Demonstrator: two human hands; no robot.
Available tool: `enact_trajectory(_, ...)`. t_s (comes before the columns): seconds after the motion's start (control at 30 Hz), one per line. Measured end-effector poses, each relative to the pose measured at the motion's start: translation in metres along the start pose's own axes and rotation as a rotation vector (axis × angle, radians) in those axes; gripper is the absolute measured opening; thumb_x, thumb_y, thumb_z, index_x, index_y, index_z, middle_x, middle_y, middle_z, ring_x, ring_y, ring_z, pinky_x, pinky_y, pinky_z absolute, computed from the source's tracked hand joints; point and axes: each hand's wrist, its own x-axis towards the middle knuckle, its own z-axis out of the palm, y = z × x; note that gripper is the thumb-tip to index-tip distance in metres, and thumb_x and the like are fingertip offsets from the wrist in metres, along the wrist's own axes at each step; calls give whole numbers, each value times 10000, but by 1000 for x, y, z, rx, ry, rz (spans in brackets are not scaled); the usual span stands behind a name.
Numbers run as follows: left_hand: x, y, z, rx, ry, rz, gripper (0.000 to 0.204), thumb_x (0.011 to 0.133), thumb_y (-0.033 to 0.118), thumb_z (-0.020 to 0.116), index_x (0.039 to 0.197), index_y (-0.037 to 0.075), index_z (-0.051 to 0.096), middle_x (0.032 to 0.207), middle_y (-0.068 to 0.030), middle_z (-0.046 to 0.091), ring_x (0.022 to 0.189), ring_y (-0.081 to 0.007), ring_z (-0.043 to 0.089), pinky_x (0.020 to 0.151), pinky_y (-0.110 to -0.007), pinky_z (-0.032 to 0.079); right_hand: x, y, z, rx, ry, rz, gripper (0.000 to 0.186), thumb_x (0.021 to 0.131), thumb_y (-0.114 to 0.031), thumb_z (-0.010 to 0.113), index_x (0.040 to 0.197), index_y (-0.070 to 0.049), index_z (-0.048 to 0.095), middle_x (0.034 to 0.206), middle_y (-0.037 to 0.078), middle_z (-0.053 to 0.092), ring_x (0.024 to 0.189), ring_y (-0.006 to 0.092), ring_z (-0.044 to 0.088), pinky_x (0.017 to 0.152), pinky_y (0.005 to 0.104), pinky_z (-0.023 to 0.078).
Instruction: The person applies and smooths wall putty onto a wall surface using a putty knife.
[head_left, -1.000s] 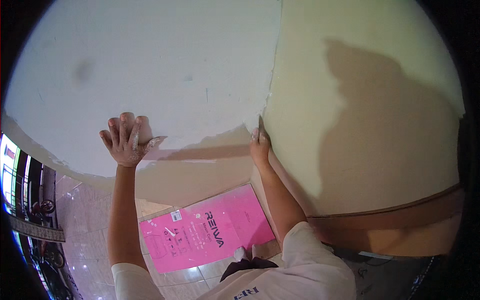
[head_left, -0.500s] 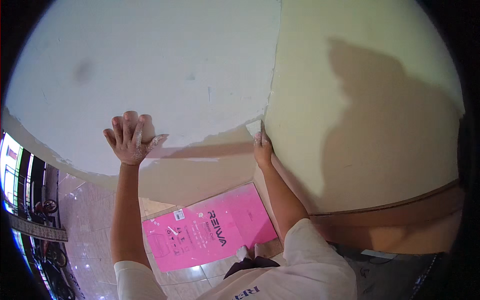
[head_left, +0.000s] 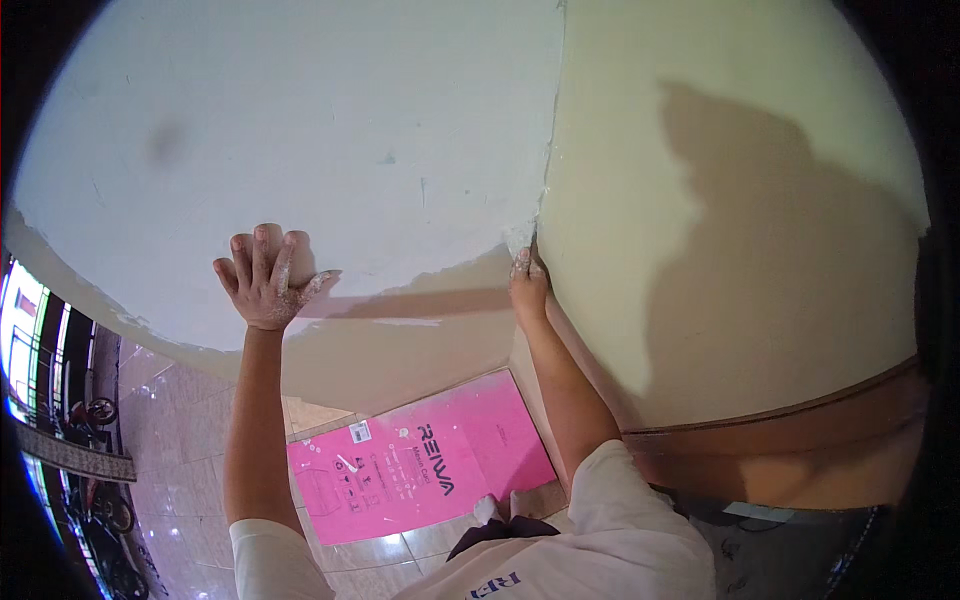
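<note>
My left hand (head_left: 265,290) lies with spread fingers against the wall (head_left: 330,120), on its white-coated part. White powder or paste is smeared over the thumb side. Near the inside corner, my right hand (head_left: 529,292) is closed around a putty knife, its thumb pointing up along it. The pale putty knife blade (head_left: 518,239) meets the wall at the lower edge of the white coat, right beside the corner. Its handle is hidden in my fist. Below that ragged edge shows a bare beige strip (head_left: 420,345).
A yellowish side wall (head_left: 760,300) adjoins on the right, bearing my shadow. A pink cardboard sheet (head_left: 420,460) covers the floor tiles (head_left: 180,450) by my feet. Brown trim (head_left: 780,440) runs along the lower right. Motorcycles (head_left: 105,510) stand outside at far left.
My right hand has moved up a little along the corner, and the putty knife blade has turned more upright, nearer the corner. My left hand stays about where it was on the wall.
</note>
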Motion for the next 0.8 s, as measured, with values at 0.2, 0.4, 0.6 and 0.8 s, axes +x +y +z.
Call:
enact_trajectory(0.2, 22, 41, 25, -100, 43, -43, 835, 704, 769, 571, 1333, 224, 511, 1469, -120, 374, 1404, -366, 227, 1124, -569, 32, 37, 49, -44, 74, 277, -159, 405, 1001, -368, 414, 857, -24, 573, 607, -28, 431, 549, 84, 424, 487, 250, 360)
enact_trajectory(0.4, 5, 13, 12, -9, -6, -40, 819, 707, 774, 558, 1329, 243, 513, 1442, -123, 411, 1402, -369, 230, 1127, -567, 26, 15, -18, -18, -213, 289, -388, 444, 1006, -392, 381, 879, -9, 567, 622, -9, 438, 559, 94, 441, 524, 261, 378)
enact_trajectory(0.6, 7, 16, 9, -9, 7, -39, 806, 725, 777, 532, 1323, 237, 515, 1428, -128, 427, 1405, -357, 229, 1133, -558, 22, 4, -34, -22, 109, 50, -80, 336, 1005, -289, 375, 1101, 18, 470, 979, 101, 473, 876, 216, 458, 745, 315, 376)
enact_trajectory(0.8, 14, 18, 9, -30, 49, -30, 851, 705, 802, 525, 1344, 241, 489, 1467, -110, 377, 1403, -352, 235, 1137, -555, 28, 4, -7, -14, 1, 176, -169, 347, 1002, -254, 401, 1185, 6, 540, 617, 30, 474, 531, 97, 406, 481, 263, 367)
